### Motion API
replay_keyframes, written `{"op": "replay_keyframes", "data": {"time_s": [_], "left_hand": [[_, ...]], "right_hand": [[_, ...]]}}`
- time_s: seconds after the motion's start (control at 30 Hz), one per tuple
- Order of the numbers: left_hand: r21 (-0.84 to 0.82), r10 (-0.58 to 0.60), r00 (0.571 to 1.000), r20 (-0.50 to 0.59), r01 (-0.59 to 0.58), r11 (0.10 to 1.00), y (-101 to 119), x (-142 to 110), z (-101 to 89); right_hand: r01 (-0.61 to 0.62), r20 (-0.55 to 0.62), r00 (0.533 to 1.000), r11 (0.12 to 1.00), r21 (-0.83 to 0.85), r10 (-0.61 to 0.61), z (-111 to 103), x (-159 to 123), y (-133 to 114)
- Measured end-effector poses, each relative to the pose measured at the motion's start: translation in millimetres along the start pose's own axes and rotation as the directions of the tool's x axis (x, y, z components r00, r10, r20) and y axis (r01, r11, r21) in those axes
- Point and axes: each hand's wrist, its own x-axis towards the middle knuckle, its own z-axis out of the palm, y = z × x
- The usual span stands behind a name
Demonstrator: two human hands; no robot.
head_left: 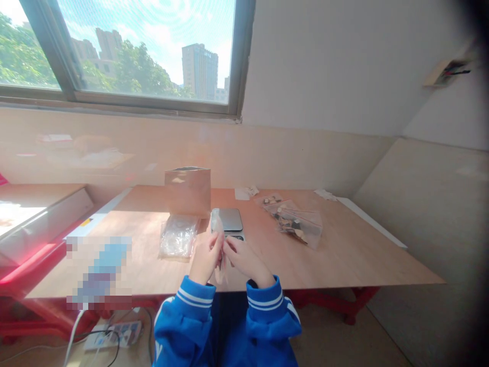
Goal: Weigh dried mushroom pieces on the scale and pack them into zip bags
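Both my hands meet in front of me over the near part of the table. My left hand (206, 257) and my right hand (244, 257) pinch a small clear plastic bag (218, 224) between their fingertips. Its top sticks up above the fingers and its lower part hangs below; what is inside is mostly hidden. Just behind the hands lies a digital kitchen scale (231, 219) with a silver plate. To the left is a stack of clear plastic bags (178, 239). A brown pouch (188, 191) stands upright behind the stack with its top open.
Several clear bags with dark and light pieces (292, 224) lie right of the scale. White scraps (246, 192) are near the back edge of the table (355, 255). A pixelated blue object (101, 270) is at left, above a power strip (114, 335) with cables.
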Motion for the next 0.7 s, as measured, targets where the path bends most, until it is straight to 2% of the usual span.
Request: {"op": "replay_keyframes", "data": {"time_s": [0.17,0.37,0.5,0.57,0.63,0.7], "left_hand": [[0.029,-0.036,0.999,-0.006,0.036,0.999,6,-3,-3.3],[0.057,0.031,1.000,0.004,-0.031,0.998,1,-4,-3.2],[0.045,0.046,0.999,0.009,-0.046,0.998,-3,-5,-6.4],[0.027,0.030,0.997,-0.069,-0.028,0.999,-4,-5,-14.0],[0.044,0.023,0.991,-0.133,-0.018,0.999,-5,-4,-23.2],[0.086,0.047,0.993,-0.109,-0.038,0.996,-5,-1,-29.7]], "right_hand": [[0.038,0.042,0.998,0.999,0.001,-0.038,-3,-2,-5],[0.060,-0.122,0.990,0.996,-0.059,-0.066,-1,1,0],[0.034,-0.178,0.982,0.990,-0.140,-0.059,-8,1,11],[-0.023,-0.301,0.953,0.983,-0.184,-0.034,-18,-1,20],[-0.069,-0.432,0.902,0.983,-0.170,-0.011,-28,-3,30],[-0.074,-0.490,0.872,0.992,-0.104,0.014,-34,-6,36]]}}
